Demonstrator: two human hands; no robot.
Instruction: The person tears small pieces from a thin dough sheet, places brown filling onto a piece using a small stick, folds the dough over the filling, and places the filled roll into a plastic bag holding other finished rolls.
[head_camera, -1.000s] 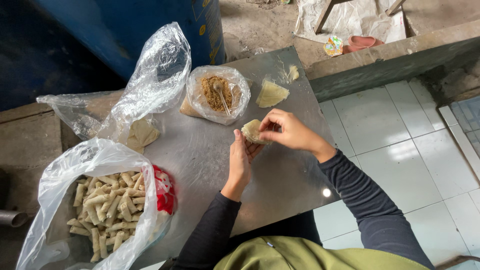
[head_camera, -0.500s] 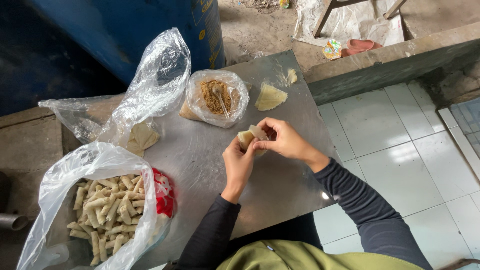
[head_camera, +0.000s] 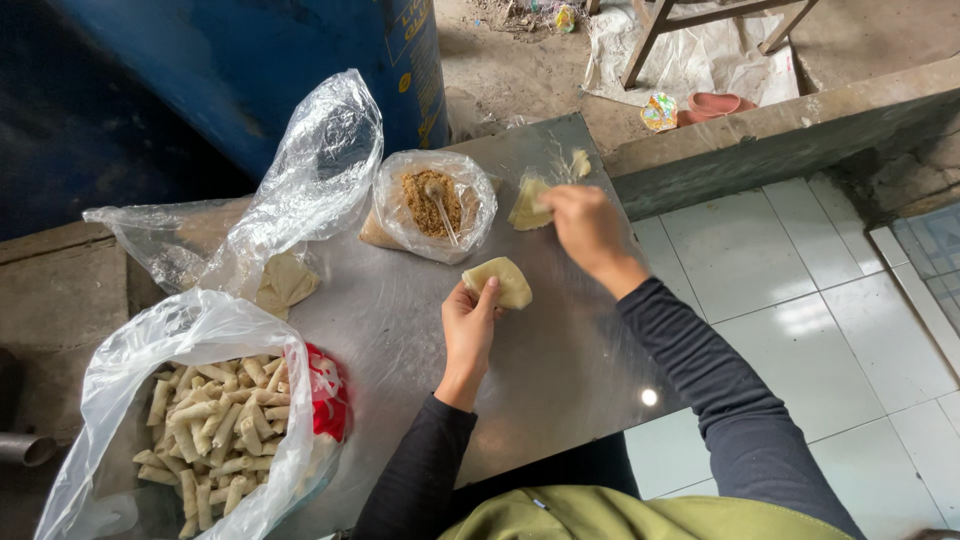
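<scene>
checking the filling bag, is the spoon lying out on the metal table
No, the spoon stands in the brown filling inside the open plastic bag.

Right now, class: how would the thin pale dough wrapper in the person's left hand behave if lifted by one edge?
The thin pale dough wrapper would probably droop: it curves over the left hand instead of lying flat. It looks light, since fingertips alone carry it. It may tear easily, being so thin, like the sheet under the right hand.

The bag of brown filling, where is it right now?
In the head view, the bag of brown filling sits on the metal table, upper middle, just left of the right hand.
</scene>
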